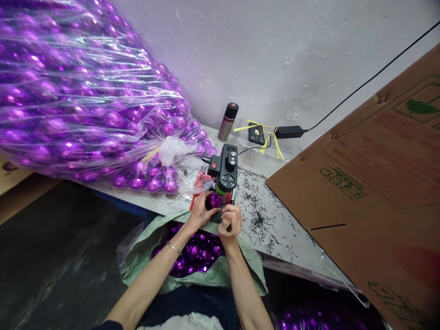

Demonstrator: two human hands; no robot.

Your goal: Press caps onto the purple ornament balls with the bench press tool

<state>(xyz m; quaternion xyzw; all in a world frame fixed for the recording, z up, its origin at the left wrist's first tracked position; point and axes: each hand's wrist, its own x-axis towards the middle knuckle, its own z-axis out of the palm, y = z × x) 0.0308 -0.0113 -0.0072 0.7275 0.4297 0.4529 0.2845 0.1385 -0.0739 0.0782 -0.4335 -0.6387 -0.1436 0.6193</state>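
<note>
Now the left hand (200, 211) holds a ball (216, 200) (purple, faceted) at the machine (227, 167).

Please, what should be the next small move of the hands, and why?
Perhaps work the lever gently with the right hand while the left hand steadies the purple ball: the right hand seems closed around the lever, and the ball sits just below the black machine's head.

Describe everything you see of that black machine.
The black machine looks like a small drill press, upright on the table. Its plastic-looking head has two vents, a red side switch and a green band below; a cable trails behind. The left hand holds a faceted purple ball beneath it; the right hand seems to grip its lever.
</note>
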